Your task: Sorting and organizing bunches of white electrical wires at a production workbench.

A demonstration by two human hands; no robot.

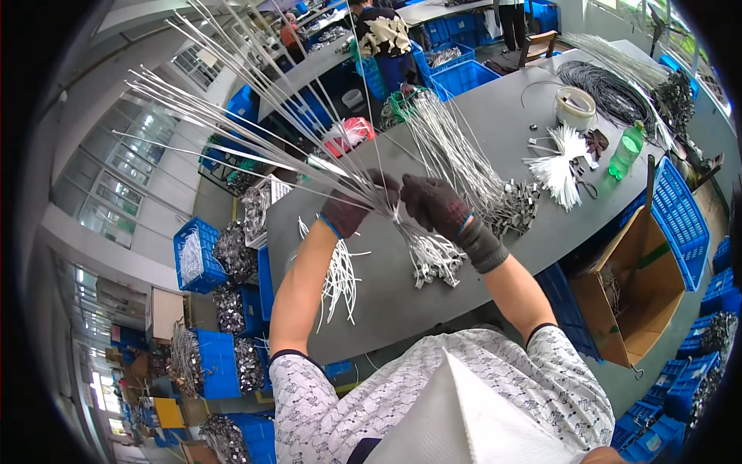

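A white pointed piece (456, 410) covers part of the patterned shirt (533, 387) at the lower edge; its kind is hard to make out. Beyond it, two dark-gloved hands work over the grey table (379, 305). The left hand (348, 210) is wrapped round one bundle of white strands (309, 161), its fingers partly hidden; the strands fan up to the left, and their clustered ends hang low at the right. The right hand (437, 205) curls beside the bundle's narrow neck, and I cannot tell what its fingertips pinch.

Loose white strands (338, 282) lie left of the hands, too tangled to count. To the right, one cardboard box (657, 290) holds thin pieces, blurred in its shadow. At the left, one blue crate (207, 272) holds white pieces.

Farther across the table are a second, larger bundle (452, 143), one short white fan (563, 170), one green bottle (627, 151) and one round tub (575, 116). In the background stand three people, one cut off above the legs (510, 25).
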